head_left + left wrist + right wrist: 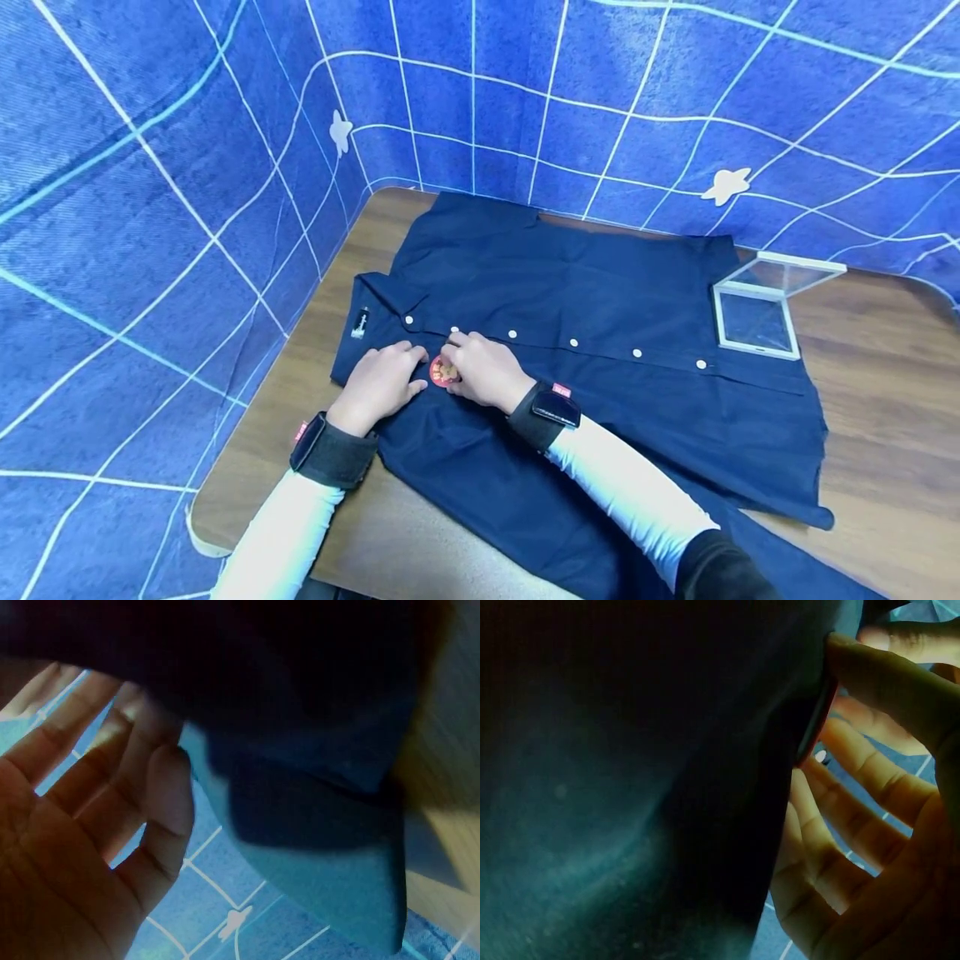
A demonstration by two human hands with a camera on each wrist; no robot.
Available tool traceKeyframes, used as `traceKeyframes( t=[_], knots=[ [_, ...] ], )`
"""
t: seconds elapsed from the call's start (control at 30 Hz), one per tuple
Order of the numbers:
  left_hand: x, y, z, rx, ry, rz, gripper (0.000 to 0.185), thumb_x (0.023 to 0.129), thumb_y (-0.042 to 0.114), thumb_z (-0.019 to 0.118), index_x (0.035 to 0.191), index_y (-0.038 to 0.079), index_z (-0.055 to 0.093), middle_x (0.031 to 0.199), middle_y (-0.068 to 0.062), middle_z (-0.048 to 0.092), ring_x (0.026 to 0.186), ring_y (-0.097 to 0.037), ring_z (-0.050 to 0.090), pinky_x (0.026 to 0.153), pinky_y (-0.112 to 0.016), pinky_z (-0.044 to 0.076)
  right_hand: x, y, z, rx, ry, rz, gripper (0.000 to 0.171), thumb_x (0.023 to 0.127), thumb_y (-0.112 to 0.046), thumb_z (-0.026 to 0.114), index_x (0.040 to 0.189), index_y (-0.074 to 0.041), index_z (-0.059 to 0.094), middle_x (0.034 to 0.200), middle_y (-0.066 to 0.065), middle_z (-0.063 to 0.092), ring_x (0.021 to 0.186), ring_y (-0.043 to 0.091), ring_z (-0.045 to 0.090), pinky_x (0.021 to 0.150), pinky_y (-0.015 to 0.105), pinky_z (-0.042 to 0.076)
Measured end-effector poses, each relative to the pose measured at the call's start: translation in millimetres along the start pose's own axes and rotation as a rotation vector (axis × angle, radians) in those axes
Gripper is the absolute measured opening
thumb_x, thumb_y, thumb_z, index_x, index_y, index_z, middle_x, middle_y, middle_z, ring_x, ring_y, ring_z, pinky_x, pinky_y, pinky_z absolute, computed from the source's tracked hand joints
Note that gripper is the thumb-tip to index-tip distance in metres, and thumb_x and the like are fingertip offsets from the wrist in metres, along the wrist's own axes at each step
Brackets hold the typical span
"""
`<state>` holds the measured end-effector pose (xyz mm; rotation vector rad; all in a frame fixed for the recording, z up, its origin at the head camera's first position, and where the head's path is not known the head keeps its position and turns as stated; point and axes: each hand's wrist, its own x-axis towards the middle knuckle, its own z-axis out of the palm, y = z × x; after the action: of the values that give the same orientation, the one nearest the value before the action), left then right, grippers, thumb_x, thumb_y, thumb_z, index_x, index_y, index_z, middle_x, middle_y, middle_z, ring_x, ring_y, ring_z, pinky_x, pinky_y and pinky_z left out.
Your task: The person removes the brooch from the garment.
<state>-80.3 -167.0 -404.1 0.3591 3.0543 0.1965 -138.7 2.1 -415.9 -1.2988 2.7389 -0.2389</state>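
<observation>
A dark blue button-up shirt (600, 283) is spread out on the table, its collar to the left. On its chest, below the row of white buttons, lies a round red badge (437, 372) with a gold figure. My right hand (487, 371) holds the badge at its right edge between thumb and fingers; the right wrist view catches its thin red rim (821, 720) edge-on. From the other side my left hand (381, 382) rests on the shirt below the collar, fingertips and thumb close to the badge's left edge. In the left wrist view its fingers (82, 761) extend toward the cloth.
An open clear-lidded box with a white frame (757, 346) stands on the shirt's hem at the right. Wooden table (877, 400) shows around the shirt. A blue grid-patterned curtain (480, 100) with white stars hangs behind and at the left.
</observation>
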Motion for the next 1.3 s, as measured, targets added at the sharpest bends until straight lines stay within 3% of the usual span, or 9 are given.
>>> traceKeyframes(
  t=[0.17, 0.43, 0.57, 0.77, 0.93, 1.07, 1.17, 1.3],
  knots=[
    [4.8, -3.1, 5.1, -0.060, 0.009, 0.027, 0.029, 0.080, 0.026, 0.081, 0.097, 0.005, 0.071, 0.092, -0.009, 0.067, 0.083, -0.028, 0.068, 0.075, -0.043, 0.054, -1, 1, 2, 0.024, 0.028, -0.036, 0.020, 0.080, -0.028, 0.081, 0.091, -0.016, 0.068, 0.103, -0.003, 0.065, 0.089, 0.016, 0.062, 0.073, 0.030, 0.055],
    [9.3, -6.5, 9.6, -0.113, 0.055, 0.059, 0.029, 0.074, 0.024, 0.085, 0.086, 0.005, 0.068, 0.078, -0.004, 0.059, 0.071, -0.024, 0.061, 0.065, -0.039, 0.050, -2, 2, 1, 0.064, 0.036, -0.048, 0.020, 0.078, -0.023, 0.082, 0.076, -0.017, 0.063, 0.111, -0.004, 0.066, 0.093, 0.016, 0.064, 0.074, 0.031, 0.055],
    [13.4, -4.5, 10.7, -0.104, 0.054, 0.081, 0.036, 0.073, 0.027, 0.086, 0.091, 0.002, 0.068, 0.081, -0.006, 0.060, 0.074, -0.024, 0.062, 0.069, -0.040, 0.052, -3, 4, 0, 0.068, 0.036, -0.040, 0.021, 0.078, -0.023, 0.082, 0.074, -0.018, 0.062, 0.113, -0.005, 0.066, 0.093, 0.015, 0.065, 0.073, 0.030, 0.055],
    [19.5, -1.5, 9.8, -0.114, -0.018, 0.077, 0.048, 0.073, 0.033, 0.085, 0.103, -0.001, 0.068, 0.092, -0.010, 0.062, 0.082, -0.025, 0.064, 0.075, -0.042, 0.054, -5, 7, -1, 0.093, 0.035, -0.027, 0.025, 0.077, -0.024, 0.082, 0.071, -0.018, 0.059, 0.114, -0.006, 0.066, 0.090, 0.015, 0.066, 0.071, 0.032, 0.055],
    [19.8, -2.5, 10.2, -0.077, 0.008, 0.126, 0.046, 0.072, 0.034, 0.084, 0.100, 0.001, 0.068, 0.088, -0.008, 0.061, 0.074, -0.024, 0.062, 0.068, -0.042, 0.053, -5, 8, 0, 0.095, 0.041, -0.033, 0.023, 0.078, -0.025, 0.082, 0.074, -0.017, 0.060, 0.104, -0.006, 0.066, 0.084, 0.014, 0.064, 0.068, 0.030, 0.053],
    [18.4, -3.8, 11.6, -0.024, 0.056, 0.164, 0.043, 0.072, 0.036, 0.082, 0.094, 0.003, 0.068, 0.084, -0.007, 0.060, 0.067, -0.024, 0.060, 0.063, -0.041, 0.053, -6, 6, 0, 0.080, 0.040, -0.041, 0.019, 0.080, -0.028, 0.080, 0.089, -0.017, 0.067, 0.098, -0.004, 0.064, 0.084, 0.014, 0.062, 0.068, 0.030, 0.052],
    [18.0, -3.8, 12.0, -0.008, 0.073, 0.170, 0.044, 0.072, 0.038, 0.081, 0.094, 0.002, 0.068, 0.085, -0.008, 0.061, 0.067, -0.025, 0.061, 0.063, -0.041, 0.053, -7, 6, -1, 0.058, 0.037, -0.029, 0.026, 0.081, -0.032, 0.079, 0.100, -0.017, 0.069, 0.111, 0.000, 0.064, 0.094, 0.018, 0.063, 0.074, 0.032, 0.055],
    [18.1, -3.5, 12.2, 0.015, 0.078, 0.156, 0.049, 0.073, 0.041, 0.081, 0.097, 0.001, 0.068, 0.092, -0.012, 0.064, 0.070, -0.029, 0.064, 0.066, -0.044, 0.055, -7, 6, -2, 0.031, 0.021, 0.012, 0.032, 0.080, -0.036, 0.080, 0.104, -0.018, 0.069, 0.131, 0.006, 0.058, 0.108, 0.023, 0.061, 0.080, 0.036, 0.056]
  ],
)
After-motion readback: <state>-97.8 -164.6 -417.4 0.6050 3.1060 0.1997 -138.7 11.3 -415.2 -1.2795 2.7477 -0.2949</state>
